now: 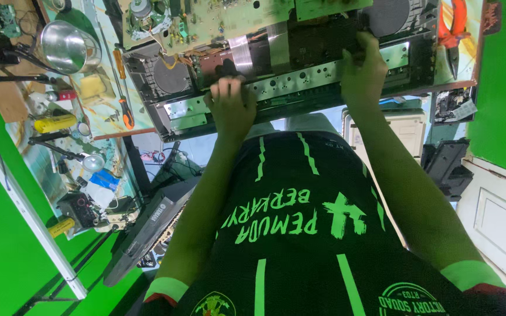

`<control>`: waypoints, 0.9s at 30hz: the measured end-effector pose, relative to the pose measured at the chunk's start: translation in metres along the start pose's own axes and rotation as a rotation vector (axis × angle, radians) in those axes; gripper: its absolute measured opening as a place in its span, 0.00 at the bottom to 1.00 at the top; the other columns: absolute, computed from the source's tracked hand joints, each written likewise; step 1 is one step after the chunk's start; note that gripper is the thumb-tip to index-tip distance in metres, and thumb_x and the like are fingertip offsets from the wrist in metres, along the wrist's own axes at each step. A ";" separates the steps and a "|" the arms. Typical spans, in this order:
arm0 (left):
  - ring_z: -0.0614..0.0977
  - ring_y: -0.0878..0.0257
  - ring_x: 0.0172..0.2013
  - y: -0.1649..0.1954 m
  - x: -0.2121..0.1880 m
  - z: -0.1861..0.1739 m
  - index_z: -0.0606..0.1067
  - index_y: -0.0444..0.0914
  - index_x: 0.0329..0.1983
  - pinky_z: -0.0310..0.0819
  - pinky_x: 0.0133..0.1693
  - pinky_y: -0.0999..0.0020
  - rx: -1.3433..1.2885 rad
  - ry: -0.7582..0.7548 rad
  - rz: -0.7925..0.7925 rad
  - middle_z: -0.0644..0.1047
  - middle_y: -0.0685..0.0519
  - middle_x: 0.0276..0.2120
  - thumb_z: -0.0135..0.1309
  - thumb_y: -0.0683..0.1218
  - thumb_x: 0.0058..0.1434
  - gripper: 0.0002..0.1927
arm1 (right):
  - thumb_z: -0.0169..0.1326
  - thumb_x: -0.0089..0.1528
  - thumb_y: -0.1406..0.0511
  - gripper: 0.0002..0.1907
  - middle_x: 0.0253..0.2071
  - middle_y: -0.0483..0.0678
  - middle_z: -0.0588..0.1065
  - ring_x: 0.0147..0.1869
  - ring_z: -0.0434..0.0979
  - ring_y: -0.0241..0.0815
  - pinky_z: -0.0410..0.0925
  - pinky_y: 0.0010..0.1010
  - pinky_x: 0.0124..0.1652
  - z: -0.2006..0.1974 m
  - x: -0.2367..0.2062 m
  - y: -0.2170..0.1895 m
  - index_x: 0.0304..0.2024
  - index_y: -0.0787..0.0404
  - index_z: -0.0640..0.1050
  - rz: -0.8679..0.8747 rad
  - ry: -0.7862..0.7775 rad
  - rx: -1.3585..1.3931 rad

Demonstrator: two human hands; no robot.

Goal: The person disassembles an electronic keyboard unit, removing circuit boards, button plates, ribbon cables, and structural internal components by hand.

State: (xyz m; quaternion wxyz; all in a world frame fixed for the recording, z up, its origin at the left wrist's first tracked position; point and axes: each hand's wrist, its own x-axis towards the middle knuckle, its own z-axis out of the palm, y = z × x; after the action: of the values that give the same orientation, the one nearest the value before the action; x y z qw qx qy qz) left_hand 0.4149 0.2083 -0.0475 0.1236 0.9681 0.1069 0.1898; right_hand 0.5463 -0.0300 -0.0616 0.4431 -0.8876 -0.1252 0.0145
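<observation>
1. Gripping the opened electronics chassis (300,88) at the bench's near edge, I see my left hand (229,105) and right hand (363,73) curled over its front rail.
2. Risk: tilting may strain the flat ribbon cables (259,50).
3. Risk: sliding may knock the orange-handled screwdriver (125,108) or steel bowl (68,47).

The single head-worn camera is looking steeply down the person's own chest, so the black shirt with green stripes (300,234) is filling the lower frame at close range. It is facing a cluttered workbench (103,111) along the top edge, where an opened grey electronic chassis with green circuit boards (276,64) is lying, farther off. No second view is sharing the scene.
</observation>
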 end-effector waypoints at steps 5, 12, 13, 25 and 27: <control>0.74 0.57 0.36 0.011 0.014 0.006 0.77 0.43 0.44 0.61 0.42 0.53 -0.109 -0.144 0.132 0.72 0.54 0.37 0.59 0.53 0.69 0.11 | 0.59 0.70 0.71 0.16 0.64 0.66 0.71 0.59 0.79 0.56 0.76 0.40 0.54 0.003 -0.003 -0.007 0.59 0.68 0.76 -0.166 0.048 -0.096; 0.81 0.56 0.44 0.045 0.040 0.015 0.72 0.40 0.63 0.76 0.47 0.53 -0.172 -0.253 0.228 0.71 0.49 0.58 0.57 0.50 0.67 0.23 | 0.57 0.70 0.71 0.16 0.63 0.66 0.71 0.62 0.76 0.62 0.71 0.44 0.60 0.002 0.002 -0.008 0.60 0.70 0.76 -0.178 0.010 -0.142; 0.81 0.54 0.45 0.048 0.042 0.015 0.70 0.41 0.66 0.77 0.49 0.52 -0.168 -0.287 0.204 0.70 0.48 0.61 0.56 0.49 0.67 0.25 | 0.57 0.70 0.72 0.16 0.63 0.66 0.71 0.62 0.76 0.62 0.71 0.44 0.60 0.001 0.002 -0.006 0.60 0.70 0.75 -0.184 0.012 -0.136; 0.81 0.48 0.49 0.034 0.015 0.012 0.72 0.39 0.57 0.74 0.52 0.52 -0.376 -0.310 0.124 0.76 0.45 0.50 0.54 0.44 0.66 0.16 | 0.56 0.70 0.72 0.26 0.60 0.63 0.72 0.54 0.79 0.57 0.73 0.45 0.52 -0.006 0.002 0.003 0.69 0.68 0.66 -0.119 -0.033 -0.015; 0.80 0.47 0.47 0.034 0.005 0.012 0.73 0.38 0.54 0.73 0.50 0.51 -0.422 -0.314 0.145 0.78 0.45 0.46 0.54 0.43 0.64 0.16 | 0.58 0.69 0.71 0.25 0.59 0.63 0.72 0.52 0.79 0.57 0.74 0.44 0.49 -0.008 0.001 0.003 0.67 0.67 0.68 -0.140 -0.015 -0.091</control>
State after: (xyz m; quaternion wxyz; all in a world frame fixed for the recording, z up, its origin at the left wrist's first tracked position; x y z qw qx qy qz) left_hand 0.4291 0.1751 -0.0470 0.3239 0.9436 -0.0248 0.0638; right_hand 0.5491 -0.0378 -0.0585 0.4011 -0.8958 -0.1909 -0.0158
